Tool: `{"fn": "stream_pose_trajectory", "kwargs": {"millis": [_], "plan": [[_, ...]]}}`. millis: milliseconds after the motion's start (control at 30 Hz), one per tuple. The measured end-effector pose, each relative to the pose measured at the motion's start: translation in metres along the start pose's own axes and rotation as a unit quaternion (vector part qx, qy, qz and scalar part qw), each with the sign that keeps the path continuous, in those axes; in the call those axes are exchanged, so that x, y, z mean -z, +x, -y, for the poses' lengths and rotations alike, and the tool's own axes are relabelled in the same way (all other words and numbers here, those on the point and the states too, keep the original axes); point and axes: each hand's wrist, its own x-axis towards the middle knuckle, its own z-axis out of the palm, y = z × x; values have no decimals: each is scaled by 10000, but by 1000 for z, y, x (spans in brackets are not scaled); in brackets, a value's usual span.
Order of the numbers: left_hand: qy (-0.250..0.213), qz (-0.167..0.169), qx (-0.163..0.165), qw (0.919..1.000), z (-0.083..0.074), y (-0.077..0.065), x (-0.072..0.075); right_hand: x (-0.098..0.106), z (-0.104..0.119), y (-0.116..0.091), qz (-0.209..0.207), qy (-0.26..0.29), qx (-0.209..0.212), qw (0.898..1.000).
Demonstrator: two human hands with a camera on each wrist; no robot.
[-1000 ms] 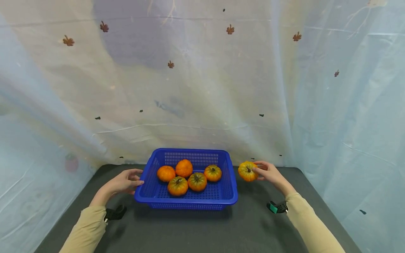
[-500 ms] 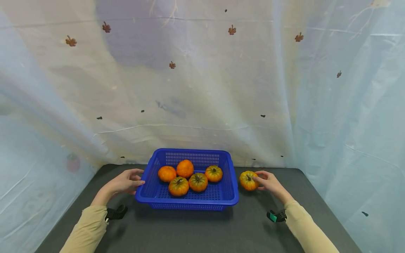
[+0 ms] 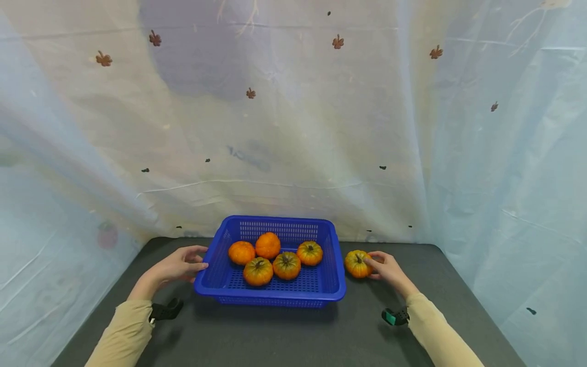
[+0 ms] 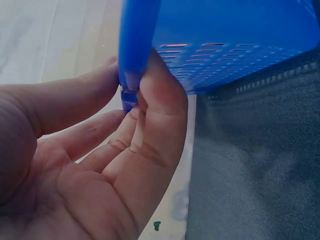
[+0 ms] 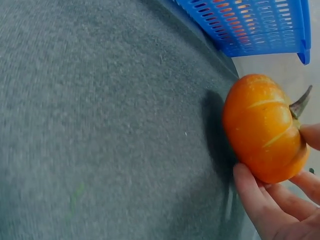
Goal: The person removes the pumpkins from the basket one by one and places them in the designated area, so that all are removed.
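Note:
A blue perforated plastic basket (image 3: 270, 294) stands at the middle of the table, with several small orange pumpkins (image 3: 258, 271) inside. My left hand (image 3: 176, 267) grips its left rim; the left wrist view shows thumb and fingers pinching the blue rim (image 4: 136, 45) from both sides. To the right of the basket, my right hand (image 3: 386, 267) holds another small pumpkin (image 3: 357, 264) low at the tabletop. In the right wrist view that pumpkin (image 5: 262, 130) has a short dark stem, with the thumb near the stem and fingers curled along its lower side.
The dark grey tabletop (image 3: 275, 336) reaches back to a pale plastic sheet (image 3: 293, 127) with leaf decorations, which also hangs at both sides. A black band (image 3: 167, 309) is on the left wrist and another with a green patch (image 3: 395, 317) on the right.
My right hand has lowered the pumpkin toward the table, then shifted slightly left, closer to the basket. The left hand and basket keep their places.

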Motion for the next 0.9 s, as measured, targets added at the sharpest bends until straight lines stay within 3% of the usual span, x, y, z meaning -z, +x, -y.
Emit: {"fn": "stream_pose_trajectory", "kwargs": {"millis": [433, 900], "plan": [[-149, 97, -92, 9998, 3, -1, 1, -13, 4, 7, -253, -6, -134, 9996], [-179, 208, -67, 9996, 6, 1, 3, -5, 2, 17, -160, 45, -99, 9998]]}}
